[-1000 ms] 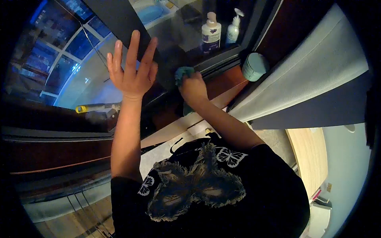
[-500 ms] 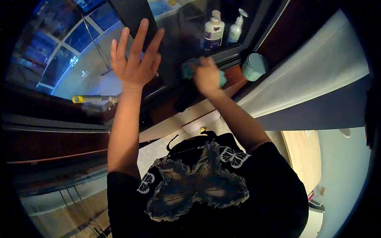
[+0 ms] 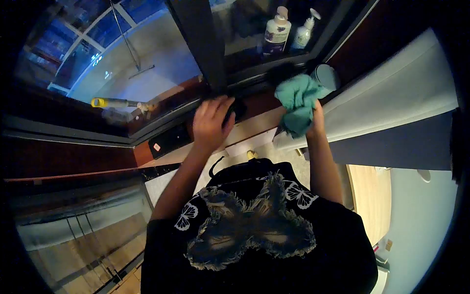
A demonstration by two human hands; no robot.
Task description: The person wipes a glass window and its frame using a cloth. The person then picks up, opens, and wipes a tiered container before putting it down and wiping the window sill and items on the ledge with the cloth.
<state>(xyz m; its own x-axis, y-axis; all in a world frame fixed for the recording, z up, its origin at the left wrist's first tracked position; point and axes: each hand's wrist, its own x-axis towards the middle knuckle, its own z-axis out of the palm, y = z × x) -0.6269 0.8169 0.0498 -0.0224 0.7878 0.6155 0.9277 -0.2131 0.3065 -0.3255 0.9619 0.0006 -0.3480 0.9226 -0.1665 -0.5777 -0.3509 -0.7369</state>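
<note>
My right hand (image 3: pixel 317 120) grips a crumpled green cloth (image 3: pixel 297 98), which hangs over the right part of the windowsill. Part of the cloth overlaps the round pale-green tub (image 3: pixel 327 78). My left hand (image 3: pixel 211 122) is over the middle of the sill, slightly blurred. Its fingers and thumb curl around a dark black object (image 3: pixel 237 110), whose kind I cannot make out in the shadow.
A flat black object (image 3: pixel 170 141) with a small label lies on the sill's left part. Behind the dark window frame (image 3: pixel 198 44) are two pump bottles (image 3: pixel 276 34) and a yellow-ended tube (image 3: pixel 115 103). A grey curtain (image 3: pixel 387 93) hangs at right.
My left hand has come down from the window glass to the black object on the sill. My right hand has moved right and lifted the cloth beside the tub. The view has shifted.
</note>
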